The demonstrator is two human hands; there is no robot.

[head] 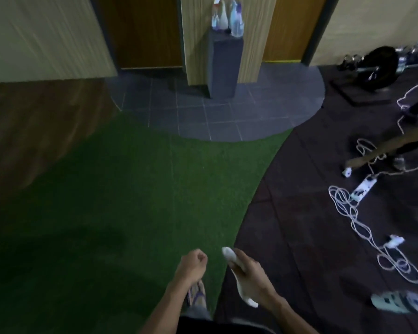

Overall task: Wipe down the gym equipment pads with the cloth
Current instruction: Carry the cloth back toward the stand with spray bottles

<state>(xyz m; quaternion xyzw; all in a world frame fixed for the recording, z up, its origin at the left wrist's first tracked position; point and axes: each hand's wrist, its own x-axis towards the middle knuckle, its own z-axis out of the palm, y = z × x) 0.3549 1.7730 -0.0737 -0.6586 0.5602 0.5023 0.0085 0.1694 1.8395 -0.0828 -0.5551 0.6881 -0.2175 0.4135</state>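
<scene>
My right hand (250, 273) is closed around a rolled white cloth (228, 253), whose ends stick out above and below the fist. My left hand (193, 262) hangs beside it in a loose fist with nothing in it. Both hands are low in the view, over the edge between green turf and dark rubber floor. No padded gym equipment shows clearly; a black weight plate on a barbell (378, 67) lies at the far right.
Several spray bottles (227, 18) stand on a dark pedestal (223, 66) ahead, between two wooden doors. White cables and a power strip (362, 189) sprawl over the rubber floor on the right. A sandal (401, 301) lies lower right. Green turf (130, 189) stretches ahead.
</scene>
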